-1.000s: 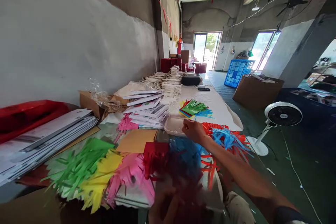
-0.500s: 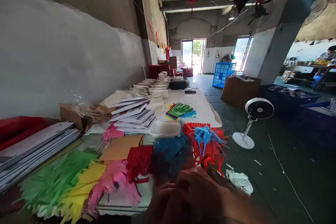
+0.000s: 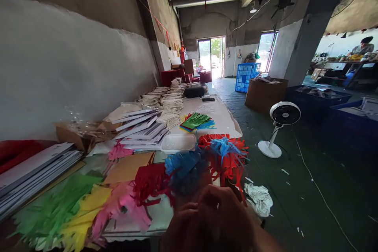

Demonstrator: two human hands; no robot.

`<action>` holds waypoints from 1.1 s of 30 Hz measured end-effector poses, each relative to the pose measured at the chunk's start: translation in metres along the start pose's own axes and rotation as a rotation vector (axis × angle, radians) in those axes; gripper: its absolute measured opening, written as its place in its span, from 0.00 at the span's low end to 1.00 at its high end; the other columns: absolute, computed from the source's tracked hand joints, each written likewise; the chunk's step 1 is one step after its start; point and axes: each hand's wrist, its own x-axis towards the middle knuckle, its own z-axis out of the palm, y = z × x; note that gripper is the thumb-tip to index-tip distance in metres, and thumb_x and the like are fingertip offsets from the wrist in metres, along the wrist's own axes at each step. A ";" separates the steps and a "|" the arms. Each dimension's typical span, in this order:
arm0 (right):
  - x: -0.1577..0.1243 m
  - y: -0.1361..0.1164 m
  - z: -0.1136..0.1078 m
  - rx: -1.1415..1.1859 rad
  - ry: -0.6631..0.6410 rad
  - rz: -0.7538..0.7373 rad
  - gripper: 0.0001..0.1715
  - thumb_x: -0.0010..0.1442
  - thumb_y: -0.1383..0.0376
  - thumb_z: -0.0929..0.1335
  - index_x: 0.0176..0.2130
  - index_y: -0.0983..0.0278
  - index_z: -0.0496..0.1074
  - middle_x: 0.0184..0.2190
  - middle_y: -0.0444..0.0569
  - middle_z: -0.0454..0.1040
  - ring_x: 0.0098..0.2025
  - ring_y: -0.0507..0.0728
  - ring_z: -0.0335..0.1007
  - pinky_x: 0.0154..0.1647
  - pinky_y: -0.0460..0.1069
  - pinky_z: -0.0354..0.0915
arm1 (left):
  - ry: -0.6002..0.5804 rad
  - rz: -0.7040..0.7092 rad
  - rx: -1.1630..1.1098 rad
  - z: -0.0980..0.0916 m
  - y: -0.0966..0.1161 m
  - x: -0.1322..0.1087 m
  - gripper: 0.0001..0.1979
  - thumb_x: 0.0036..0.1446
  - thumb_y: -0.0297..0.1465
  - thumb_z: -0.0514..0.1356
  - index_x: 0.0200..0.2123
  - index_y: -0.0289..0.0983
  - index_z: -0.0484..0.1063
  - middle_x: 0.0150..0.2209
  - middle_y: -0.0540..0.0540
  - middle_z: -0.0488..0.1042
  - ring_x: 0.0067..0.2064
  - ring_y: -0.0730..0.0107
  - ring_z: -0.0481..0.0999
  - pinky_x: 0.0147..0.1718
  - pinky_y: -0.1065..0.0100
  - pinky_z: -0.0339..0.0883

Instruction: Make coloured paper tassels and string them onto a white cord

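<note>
My left hand (image 3: 183,224) and my right hand (image 3: 226,212) meet at the bottom centre, near the table's front edge. Both have fingers bent and pressed together at the tips. What they pinch is hidden behind the fingers and dim. Just beyond them lies blue fringed paper (image 3: 183,163), blurred on its near side. Dark red fringed paper (image 3: 150,179) is to its left, and bright red fringed paper (image 3: 217,140) to its right with light blue strips (image 3: 226,146) on top. Pink (image 3: 124,202), yellow (image 3: 87,212) and green (image 3: 63,195) fringed papers overlap along the front left.
A white plastic tray (image 3: 178,143) stands behind the blue paper. Stacked white sheets (image 3: 144,134) and brown card (image 3: 130,167) lie left of it. A white fan (image 3: 285,114) and crumpled white paper (image 3: 259,200) are on the floor at right. A person (image 3: 364,47) works far off.
The view has shifted slightly, so the table's things sit further left. My hands stay together at the bottom centre, fingers still pinched.
</note>
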 end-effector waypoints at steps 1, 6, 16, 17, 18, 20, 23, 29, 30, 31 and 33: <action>-0.001 0.002 0.000 0.029 0.006 -0.007 0.07 0.62 0.70 0.69 0.34 0.62 0.78 0.28 0.40 0.78 0.30 0.49 0.70 0.31 0.43 0.60 | -0.011 -0.063 -0.002 0.001 0.004 -0.001 0.17 0.51 0.46 0.75 0.29 0.38 0.81 0.39 0.42 0.82 0.39 0.60 0.82 0.35 0.70 0.78; -0.010 -0.005 -0.010 0.039 0.029 -0.129 0.09 0.72 0.64 0.67 0.37 0.60 0.73 0.35 0.41 0.76 0.36 0.50 0.69 0.40 0.44 0.63 | -0.078 -0.248 0.101 0.000 0.014 -0.004 0.19 0.55 0.47 0.73 0.34 0.36 0.80 0.28 0.47 0.77 0.30 0.68 0.77 0.29 0.73 0.71; -0.016 -0.012 -0.008 -0.169 0.011 -0.270 0.10 0.74 0.68 0.63 0.38 0.59 0.68 0.37 0.42 0.74 0.38 0.52 0.70 0.41 0.46 0.63 | -0.122 -0.119 0.207 0.004 0.015 -0.003 0.17 0.58 0.46 0.70 0.31 0.37 0.80 0.30 0.46 0.80 0.33 0.65 0.79 0.31 0.73 0.73; -0.016 -0.012 -0.008 -0.185 0.021 -0.274 0.09 0.74 0.69 0.64 0.38 0.59 0.68 0.37 0.42 0.74 0.38 0.52 0.71 0.41 0.46 0.63 | -0.113 -0.104 0.221 0.003 0.015 -0.003 0.17 0.59 0.46 0.70 0.32 0.37 0.80 0.30 0.46 0.80 0.33 0.64 0.79 0.30 0.73 0.73; -0.016 -0.012 -0.008 -0.197 0.034 -0.271 0.09 0.73 0.70 0.64 0.38 0.59 0.68 0.37 0.42 0.74 0.39 0.52 0.71 0.41 0.46 0.63 | -0.099 -0.090 0.235 0.002 0.015 -0.003 0.17 0.59 0.47 0.69 0.32 0.37 0.80 0.30 0.45 0.80 0.34 0.64 0.80 0.30 0.73 0.73; -0.017 -0.012 -0.008 -0.212 0.046 -0.262 0.08 0.72 0.71 0.66 0.38 0.59 0.68 0.37 0.42 0.75 0.39 0.52 0.72 0.41 0.45 0.64 | -0.075 -0.064 0.260 0.001 0.016 -0.003 0.18 0.59 0.47 0.69 0.32 0.37 0.81 0.31 0.45 0.81 0.34 0.63 0.81 0.29 0.73 0.73; -0.017 -0.013 -0.007 -0.221 0.034 -0.245 0.08 0.70 0.72 0.68 0.38 0.59 0.70 0.37 0.41 0.76 0.40 0.52 0.73 0.42 0.45 0.64 | -0.080 -0.031 0.282 -0.002 0.015 -0.002 0.17 0.59 0.46 0.69 0.32 0.38 0.81 0.32 0.45 0.82 0.34 0.63 0.81 0.31 0.72 0.75; -0.019 -0.006 0.001 -0.238 0.096 -0.291 0.07 0.69 0.71 0.68 0.38 0.60 0.71 0.36 0.42 0.76 0.39 0.53 0.73 0.43 0.47 0.65 | -0.171 -0.068 0.273 -0.011 0.010 0.002 0.15 0.60 0.45 0.69 0.34 0.37 0.82 0.33 0.46 0.83 0.34 0.64 0.82 0.33 0.72 0.77; -0.020 -0.004 0.001 -0.240 0.110 -0.313 0.07 0.70 0.71 0.67 0.38 0.60 0.70 0.35 0.43 0.76 0.38 0.53 0.72 0.42 0.47 0.65 | -0.191 -0.064 0.278 -0.012 0.010 0.001 0.15 0.60 0.44 0.69 0.34 0.37 0.82 0.32 0.46 0.83 0.33 0.65 0.82 0.32 0.72 0.76; -0.021 -0.002 0.001 -0.239 0.125 -0.328 0.07 0.70 0.70 0.66 0.38 0.60 0.70 0.35 0.44 0.76 0.38 0.53 0.72 0.41 0.48 0.65 | -0.215 -0.059 0.287 -0.012 0.011 0.000 0.14 0.61 0.43 0.69 0.35 0.37 0.82 0.32 0.46 0.83 0.34 0.65 0.82 0.33 0.72 0.77; -0.024 -0.001 -0.001 -0.220 0.154 -0.336 0.08 0.71 0.68 0.65 0.38 0.60 0.70 0.34 0.45 0.76 0.37 0.54 0.72 0.41 0.48 0.66 | -0.250 -0.064 0.297 -0.012 0.016 -0.002 0.11 0.61 0.40 0.70 0.38 0.38 0.83 0.35 0.46 0.84 0.37 0.65 0.83 0.38 0.71 0.78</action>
